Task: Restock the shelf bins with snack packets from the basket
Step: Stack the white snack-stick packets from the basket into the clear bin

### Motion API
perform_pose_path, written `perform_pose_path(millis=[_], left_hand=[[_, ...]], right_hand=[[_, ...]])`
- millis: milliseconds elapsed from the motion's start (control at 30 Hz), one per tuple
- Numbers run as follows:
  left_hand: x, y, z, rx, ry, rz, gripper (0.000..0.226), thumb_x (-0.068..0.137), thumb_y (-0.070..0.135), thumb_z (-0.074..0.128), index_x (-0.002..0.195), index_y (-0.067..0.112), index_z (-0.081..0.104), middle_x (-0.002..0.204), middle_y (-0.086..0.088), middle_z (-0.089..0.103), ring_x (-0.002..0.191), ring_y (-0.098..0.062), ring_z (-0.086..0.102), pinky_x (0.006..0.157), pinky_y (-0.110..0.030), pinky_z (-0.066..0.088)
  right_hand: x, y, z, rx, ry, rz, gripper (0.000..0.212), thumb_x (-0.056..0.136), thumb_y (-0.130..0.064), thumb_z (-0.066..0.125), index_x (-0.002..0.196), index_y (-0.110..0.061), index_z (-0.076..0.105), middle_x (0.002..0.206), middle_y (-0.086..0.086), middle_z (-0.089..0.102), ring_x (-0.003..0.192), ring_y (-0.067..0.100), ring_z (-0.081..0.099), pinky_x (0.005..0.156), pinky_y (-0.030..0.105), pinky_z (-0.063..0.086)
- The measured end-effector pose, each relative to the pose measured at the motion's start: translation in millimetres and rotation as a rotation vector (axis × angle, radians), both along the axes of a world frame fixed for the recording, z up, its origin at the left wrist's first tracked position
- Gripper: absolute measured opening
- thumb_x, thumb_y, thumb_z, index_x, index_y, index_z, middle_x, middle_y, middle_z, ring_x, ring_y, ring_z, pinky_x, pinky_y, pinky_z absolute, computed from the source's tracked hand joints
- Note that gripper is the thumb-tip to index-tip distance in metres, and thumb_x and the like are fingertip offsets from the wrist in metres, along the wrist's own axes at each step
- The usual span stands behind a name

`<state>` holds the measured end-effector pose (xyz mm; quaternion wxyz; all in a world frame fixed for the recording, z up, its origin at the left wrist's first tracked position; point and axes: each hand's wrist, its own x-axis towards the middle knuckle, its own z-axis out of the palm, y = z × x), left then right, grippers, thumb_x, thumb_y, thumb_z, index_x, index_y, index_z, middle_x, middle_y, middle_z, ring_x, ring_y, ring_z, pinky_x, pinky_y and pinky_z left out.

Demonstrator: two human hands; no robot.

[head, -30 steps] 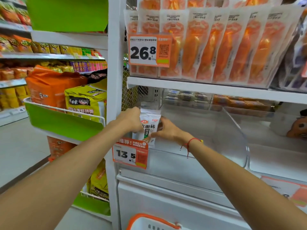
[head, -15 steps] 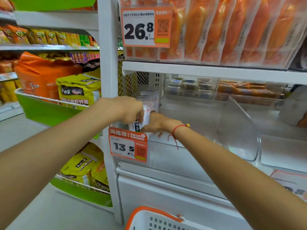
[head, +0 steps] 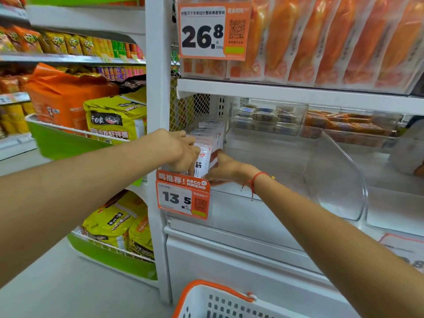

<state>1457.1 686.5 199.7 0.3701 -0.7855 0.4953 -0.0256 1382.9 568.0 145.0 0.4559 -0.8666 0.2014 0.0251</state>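
Observation:
A row of white snack packets [head: 207, 140] with red and black print stands upright at the left end of the clear shelf bin [head: 337, 180]. My left hand [head: 181, 152] grips the front packet [head: 202, 164] from the left and above, fingers curled over its top. My right hand [head: 224, 168] holds the same packet from the right, low in the bin behind the orange 13.5 price tag [head: 183, 198]. The white basket [head: 220, 301] with an orange rim shows at the bottom edge; its contents are hidden.
A white upright post [head: 158, 111] stands left of the bin. Orange packets [head: 321, 37] hang on the shelf above behind a 26.8 tag [head: 213, 31]. Green racks [head: 59, 143] with noodle bags sit to the left. A curved clear divider [head: 339, 175] bounds the bin's right side.
Both hands have lowered the white packet into the bin's left end against the row behind it. The view has tilted down, bringing the basket into sight.

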Motion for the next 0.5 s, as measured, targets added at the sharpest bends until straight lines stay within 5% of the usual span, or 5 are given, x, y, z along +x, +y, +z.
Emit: perform_pose_path(millis=[67, 133, 233, 367, 500], left_hand=[[0, 4, 0, 0.013, -0.015, -0.024, 0.042, 0.097, 0.037, 0.039, 0.138, 0.047, 0.037, 0.142, 0.012, 0.028, 0.13, -0.019, 0.025, 0.106, -0.032, 0.025], [1, 6, -1, 0.02, -0.018, -0.025, 0.042, 0.098, 0.038, 0.038, 0.138, 0.05, 0.035, 0.143, 0.013, 0.026, 0.131, -0.017, 0.022, 0.103, -0.03, 0.023], [6, 3, -3, 0.009, -0.001, 0.033, 0.044, 0.095, 0.038, 0.04, 0.137, 0.049, 0.035, 0.142, 0.013, 0.027, 0.13, -0.018, 0.024, 0.107, -0.039, 0.028], [7, -1, -2, -0.018, 0.029, 0.147, 0.051, 0.091, 0.035, 0.038, 0.141, 0.041, 0.033, 0.148, 0.005, 0.025, 0.135, -0.024, 0.022, 0.108, -0.047, 0.029], [-8, 1, 4, -0.116, 0.16, 0.294, 0.059, 0.082, 0.037, 0.034, 0.14, 0.032, 0.042, 0.147, -0.002, 0.037, 0.131, -0.026, 0.036, 0.106, -0.046, 0.035]], right_hand=[[2, 4, -3, -0.093, 0.042, 0.052, 0.057, 0.09, -0.016, 0.062, 0.133, -0.013, 0.026, 0.127, 0.016, 0.052, 0.085, 0.02, 0.06, 0.053, 0.023, 0.053], [2, 3, -5, -0.16, 0.067, 0.076, 0.058, 0.092, -0.023, 0.061, 0.137, -0.014, 0.024, 0.131, 0.015, 0.052, 0.088, 0.022, 0.059, 0.058, 0.025, 0.052], [-1, -1, -6, -0.048, 0.119, 0.085, 0.067, 0.089, -0.021, 0.065, 0.139, -0.013, 0.021, 0.132, 0.012, 0.054, 0.102, 0.022, 0.06, 0.075, 0.027, 0.05], [-12, -9, -2, 0.079, 0.232, 0.131, 0.079, 0.09, -0.016, 0.064, 0.148, -0.02, 0.01, 0.137, 0.006, 0.053, 0.113, 0.019, 0.055, 0.068, 0.024, 0.048], [-33, -14, 2, 0.04, 0.136, 0.059, 0.062, 0.092, -0.013, 0.059, 0.146, -0.016, 0.028, 0.131, 0.003, 0.056, 0.103, 0.019, 0.062, 0.075, 0.026, 0.052]])
